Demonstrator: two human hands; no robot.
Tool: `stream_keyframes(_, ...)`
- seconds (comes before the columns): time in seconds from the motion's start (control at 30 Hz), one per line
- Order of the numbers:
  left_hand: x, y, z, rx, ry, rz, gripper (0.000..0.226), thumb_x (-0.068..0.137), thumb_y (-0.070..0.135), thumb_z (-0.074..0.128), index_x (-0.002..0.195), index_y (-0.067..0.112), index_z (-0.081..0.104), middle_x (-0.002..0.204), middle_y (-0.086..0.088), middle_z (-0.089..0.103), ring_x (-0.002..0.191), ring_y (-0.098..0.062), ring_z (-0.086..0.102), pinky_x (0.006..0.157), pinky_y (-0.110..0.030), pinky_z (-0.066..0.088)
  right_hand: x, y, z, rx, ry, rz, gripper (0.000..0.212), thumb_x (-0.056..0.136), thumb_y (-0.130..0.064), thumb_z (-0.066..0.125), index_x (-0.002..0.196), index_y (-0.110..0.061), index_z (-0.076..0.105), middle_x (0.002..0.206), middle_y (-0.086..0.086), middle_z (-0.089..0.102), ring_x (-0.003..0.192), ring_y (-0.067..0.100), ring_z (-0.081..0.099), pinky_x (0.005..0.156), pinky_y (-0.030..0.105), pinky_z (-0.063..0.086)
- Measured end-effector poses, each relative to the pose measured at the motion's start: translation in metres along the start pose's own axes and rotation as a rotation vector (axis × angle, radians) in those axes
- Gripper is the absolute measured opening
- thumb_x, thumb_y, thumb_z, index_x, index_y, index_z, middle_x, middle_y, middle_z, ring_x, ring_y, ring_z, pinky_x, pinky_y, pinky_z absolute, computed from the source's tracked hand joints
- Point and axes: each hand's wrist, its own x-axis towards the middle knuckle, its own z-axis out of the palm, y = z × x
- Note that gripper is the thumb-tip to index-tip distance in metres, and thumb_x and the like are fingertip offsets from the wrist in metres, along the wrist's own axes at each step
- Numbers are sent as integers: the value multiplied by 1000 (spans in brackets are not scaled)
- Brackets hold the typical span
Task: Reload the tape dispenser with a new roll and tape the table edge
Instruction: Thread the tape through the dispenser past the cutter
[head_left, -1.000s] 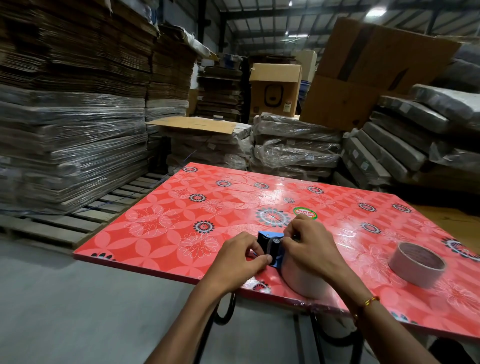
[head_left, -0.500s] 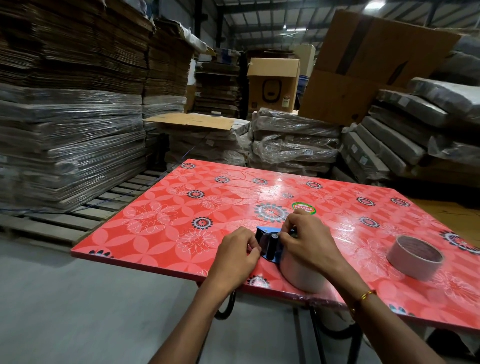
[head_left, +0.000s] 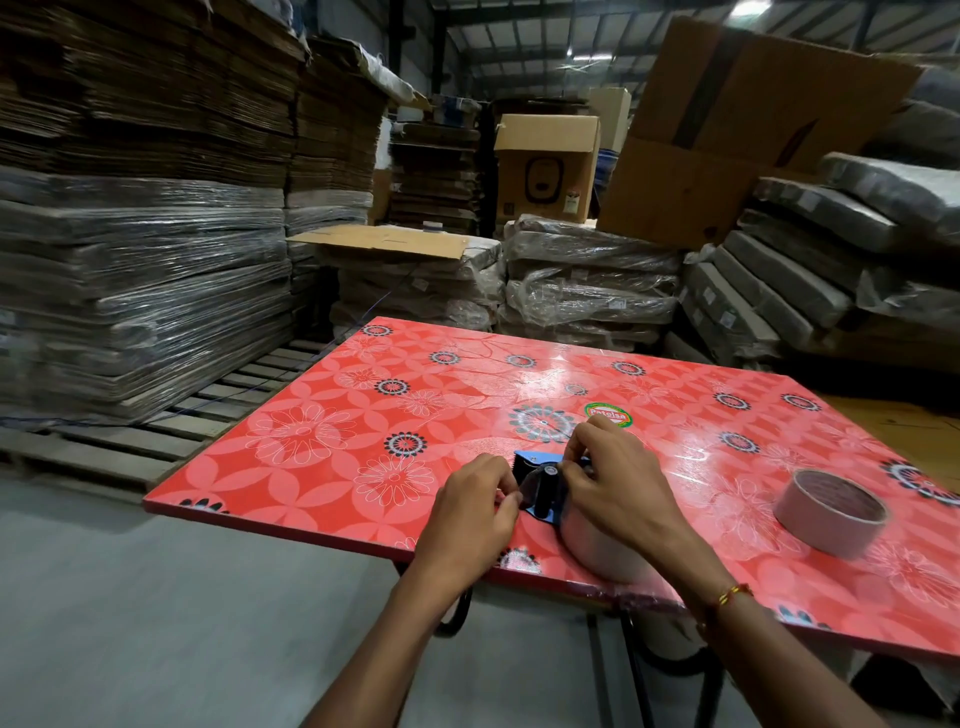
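Tape dispenser (head_left: 537, 483) lies near the table's (head_left: 322, 467) front edge, a roll (head_left: 597, 545) already seated in it. Left hand (head_left: 475, 512) pinches the tape end by the roller; right hand (head_left: 615, 483) grips the frame. Threading looks unfinished; edge taping remains. Another roll (head_left: 830, 512) sits well right of the dispenser.

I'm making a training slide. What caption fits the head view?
Both hands, left and right, thread tape through a blue dispenser on a red table; a spare roll lies nearby.
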Motion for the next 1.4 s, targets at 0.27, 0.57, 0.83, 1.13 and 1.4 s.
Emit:
stream_keyframes(0.27,1,0,1,-2,5,-14,10,87,14,63,78,14,59,84,2,60,78,-17,57,71,-36,48,-3,-1,1,-51,32,-32,10,89,-15,58,81,-13,53,89,2,56,79,30,57,69,46,48)
stream_keyframes(0.57,1,2,1,8,5,-42,11,87,14,61,77,15,56,82,2,60,77,-18,57,70,-39,50,0,1,-6,66,-1,16,8,91,-15,63,83,-15,62,90,-1,66,84,21,61,72,36,48)
stream_keyframes(0.83,1,3,0,-17,1,-61,9,86,14,61,78,15,58,82,2,62,77,-18,59,71,-43,51,2,-2,-13,219,-283,62,35,84,-10,66,113,-18,49,104,3,60,90,25,61,77,35,51)
stream_keyframes(1.13,1,3,-1,-20,-9,-58,11,86,13,60,76,15,56,82,0,61,78,-21,58,71,-43,50,13,-12,-8,-27,-382,114,41,84,-5,62,123,-17,57,118,13,69,109,34,62,90,45,53)
stream_keyframes(1.4,1,2,0,-8,-37,-51,21,88,17,64,73,23,51,87,3,59,81,-18,57,72,-39,50,17,-18,-9,-180,-353,76,32,83,-5,63,113,-14,61,115,11,68,106,34,60,77,37,46)
